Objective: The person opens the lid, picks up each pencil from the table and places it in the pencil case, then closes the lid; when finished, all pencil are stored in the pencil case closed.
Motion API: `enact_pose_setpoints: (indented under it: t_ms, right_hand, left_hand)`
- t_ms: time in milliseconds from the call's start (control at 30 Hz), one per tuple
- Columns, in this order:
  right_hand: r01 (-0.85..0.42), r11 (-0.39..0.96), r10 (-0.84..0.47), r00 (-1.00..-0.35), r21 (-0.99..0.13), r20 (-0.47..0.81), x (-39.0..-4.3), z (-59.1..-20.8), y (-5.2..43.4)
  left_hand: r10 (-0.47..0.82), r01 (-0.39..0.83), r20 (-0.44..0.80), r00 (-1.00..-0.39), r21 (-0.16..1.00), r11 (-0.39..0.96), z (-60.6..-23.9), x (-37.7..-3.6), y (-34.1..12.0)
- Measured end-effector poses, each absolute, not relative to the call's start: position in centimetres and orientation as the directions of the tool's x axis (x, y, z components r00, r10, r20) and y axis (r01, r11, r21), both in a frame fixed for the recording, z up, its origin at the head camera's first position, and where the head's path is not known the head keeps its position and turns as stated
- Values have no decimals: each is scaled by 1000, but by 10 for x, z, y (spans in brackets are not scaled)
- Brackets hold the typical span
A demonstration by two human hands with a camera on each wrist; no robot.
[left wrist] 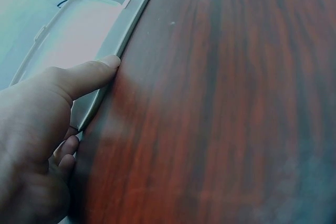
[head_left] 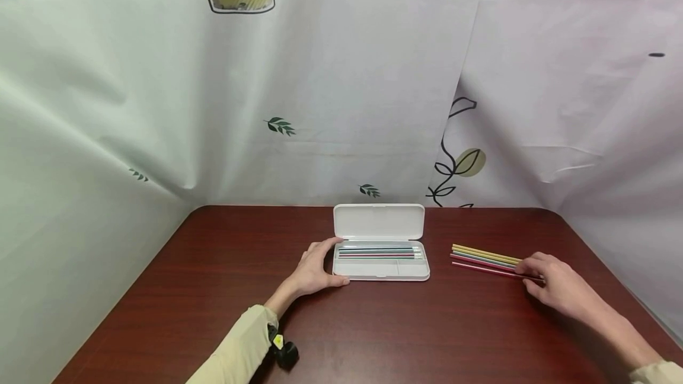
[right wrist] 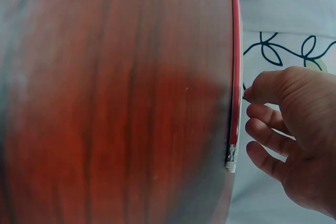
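now | left hand (head_left: 315, 266) grips case (head_left: 368, 269) | right hand (head_left: 557, 284) (half-curled) at pencils (head_left: 484, 257)

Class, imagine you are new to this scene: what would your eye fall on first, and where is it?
First, the open white pencil case near the table's far edge, with pencils inside and the left hand holding its left end. Next, the loose coloured pencils to its right, with the right hand over their near ends.
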State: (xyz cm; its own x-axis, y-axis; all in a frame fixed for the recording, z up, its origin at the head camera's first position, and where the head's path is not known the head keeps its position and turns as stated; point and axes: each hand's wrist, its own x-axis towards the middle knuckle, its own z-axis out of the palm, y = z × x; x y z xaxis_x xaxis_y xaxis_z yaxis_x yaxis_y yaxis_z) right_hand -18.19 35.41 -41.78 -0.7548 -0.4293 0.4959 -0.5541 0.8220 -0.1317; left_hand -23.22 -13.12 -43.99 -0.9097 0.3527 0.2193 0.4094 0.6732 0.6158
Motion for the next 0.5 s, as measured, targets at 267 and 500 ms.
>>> enact_pose_setpoints:
  t_ms: [267,500]
  right_hand:
    - [-529,838,-420,-780,-131,464,-182,-421,357]
    - [-540,832,-434,-775,-126,460,-184,-421,357]
  left_hand:
    - [354,407,215,-910,620,671,-441,-232,-132]
    - [356,407,213,-910,622,669,-440,-231,-132]
